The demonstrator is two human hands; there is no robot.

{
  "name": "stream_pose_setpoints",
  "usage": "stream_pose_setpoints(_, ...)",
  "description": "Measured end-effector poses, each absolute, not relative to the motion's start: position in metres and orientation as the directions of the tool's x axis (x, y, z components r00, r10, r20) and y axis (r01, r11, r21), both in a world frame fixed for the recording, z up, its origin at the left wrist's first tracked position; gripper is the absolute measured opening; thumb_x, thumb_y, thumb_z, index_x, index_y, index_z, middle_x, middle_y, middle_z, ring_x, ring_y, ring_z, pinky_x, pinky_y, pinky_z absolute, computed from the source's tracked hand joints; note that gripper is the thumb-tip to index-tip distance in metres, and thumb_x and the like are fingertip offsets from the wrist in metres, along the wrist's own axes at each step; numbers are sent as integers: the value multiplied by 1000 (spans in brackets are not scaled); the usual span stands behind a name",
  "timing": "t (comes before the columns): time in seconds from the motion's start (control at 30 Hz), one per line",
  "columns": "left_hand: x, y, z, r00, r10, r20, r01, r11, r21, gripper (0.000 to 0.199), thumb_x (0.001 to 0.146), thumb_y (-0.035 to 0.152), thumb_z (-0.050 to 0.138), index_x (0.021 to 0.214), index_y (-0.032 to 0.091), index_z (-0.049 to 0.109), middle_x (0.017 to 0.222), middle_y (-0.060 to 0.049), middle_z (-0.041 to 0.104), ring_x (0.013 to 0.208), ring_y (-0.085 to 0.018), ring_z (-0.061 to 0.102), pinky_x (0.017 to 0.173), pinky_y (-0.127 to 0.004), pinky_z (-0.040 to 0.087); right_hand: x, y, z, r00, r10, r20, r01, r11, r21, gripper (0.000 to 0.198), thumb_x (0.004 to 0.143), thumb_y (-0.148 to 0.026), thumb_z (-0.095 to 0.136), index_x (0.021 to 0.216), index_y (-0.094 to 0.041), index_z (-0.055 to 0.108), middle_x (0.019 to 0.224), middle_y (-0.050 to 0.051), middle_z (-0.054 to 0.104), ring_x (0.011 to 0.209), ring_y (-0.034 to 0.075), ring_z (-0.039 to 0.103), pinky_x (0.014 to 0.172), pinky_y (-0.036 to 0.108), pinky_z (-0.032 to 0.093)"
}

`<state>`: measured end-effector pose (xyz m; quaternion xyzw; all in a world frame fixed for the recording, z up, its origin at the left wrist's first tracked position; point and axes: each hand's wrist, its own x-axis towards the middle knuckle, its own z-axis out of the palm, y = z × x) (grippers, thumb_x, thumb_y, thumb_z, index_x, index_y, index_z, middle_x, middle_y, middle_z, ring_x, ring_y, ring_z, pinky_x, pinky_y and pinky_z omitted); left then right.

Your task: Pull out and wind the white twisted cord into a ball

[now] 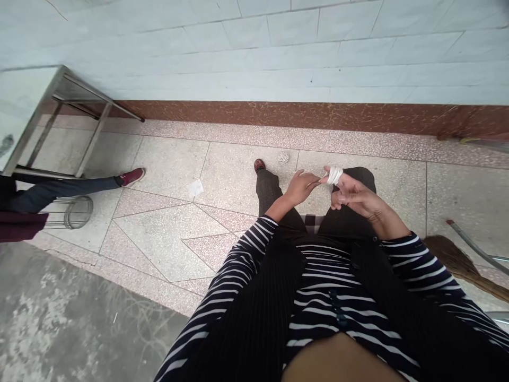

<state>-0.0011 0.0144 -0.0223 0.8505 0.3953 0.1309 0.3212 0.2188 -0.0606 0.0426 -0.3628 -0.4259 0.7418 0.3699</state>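
Note:
White string [334,175] is wound in several turns around the outstretched fingers of my right hand [360,201]. The other fingers of that hand are partly curled, and its palm faces inward. My left hand [300,188] is closed in a pinch at the fingertips of the right one, on what looks like the string's strand. Both hands are held above my lap, over dark trousers [268,185]. On the floor beyond my left hand lies a small ball of white string [283,157]. A thin strand between the ball and my hands cannot be made out.
A tiled wall [302,69] with a brown base strip runs ahead. To the left stand a metal-framed table [87,143], a wire-framed stool [78,212] and another person's leg [91,185]. White paper [195,188] lies on the floor. A broom [449,254] is at right.

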Motion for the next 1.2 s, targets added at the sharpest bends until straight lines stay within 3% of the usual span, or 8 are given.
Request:
stream_pose_setpoints(0.13,11,6,-25,699,715,-18,571,-541,617,29,114,25,51,118,21,79,119,-6,82,120,-20,75,134,-52,36,214,-52,29,-226,915,-334,173,-299,-938,100,80,-33,83,170,-32,39,144,9,72,70,16,72,79,38,63)
stream_pose_setpoints(0.23,13,2,-20,749,662,16,552,-637,538,30,113,24,51,110,20,81,104,-6,80,109,-20,75,137,-54,33,212,-54,24,-164,852,-498,668,-275,-692,73,83,-25,77,152,-14,55,80,3,77,71,27,75,84,40,59)
stream_pose_setpoints(0.3,13,2,-17,783,621,29,529,-691,494,30,111,22,52,103,21,81,97,-5,76,106,-20,73,140,-56,28,212,-58,24,-202,800,-564,777,-220,-590,49,86,-23,75,133,-14,64,58,-2,65,67,27,75,85,39,57)
stream_pose_setpoints(0.47,7,2,-14,785,619,28,514,-675,530,28,111,23,52,101,24,79,104,-5,78,120,-22,69,141,-58,22,225,-68,36,-445,669,-595,431,-423,-797,35,86,-40,82,110,-18,69,103,6,78,47,11,59,59,33,55)
stream_pose_setpoints(0.63,-4,11,-16,672,741,-4,573,-517,636,28,112,23,50,113,22,78,123,-6,80,127,-20,70,138,-54,25,233,-73,49,-666,649,-368,-57,-536,-843,68,86,-41,89,146,-21,66,117,7,75,53,7,55,60,30,59)
stream_pose_setpoints(0.8,-7,18,-25,551,832,-65,639,-371,674,27,113,28,54,121,19,77,134,-9,80,129,-22,71,131,-50,37,223,-69,74,-630,763,-143,-323,-425,-846,89,78,-42,95,158,-32,57,123,5,69,63,9,59,64,31,59)
stream_pose_setpoints(1.03,-5,-9,-19,714,698,-48,572,-543,615,30,115,30,51,109,19,78,112,-6,82,115,-20,76,134,-49,35,229,-35,66,-341,902,-266,22,-275,-961,106,78,-40,91,169,-39,36,146,8,66,78,15,68,76,35,62)
stream_pose_setpoints(1.2,-13,-7,1,734,677,50,550,-636,541,31,113,25,48,117,22,78,107,-7,81,110,-21,76,137,-57,30,227,-51,18,-361,717,-596,465,-416,-782,94,76,-30,86,160,-16,46,78,0,71,65,23,73,64,32,59)
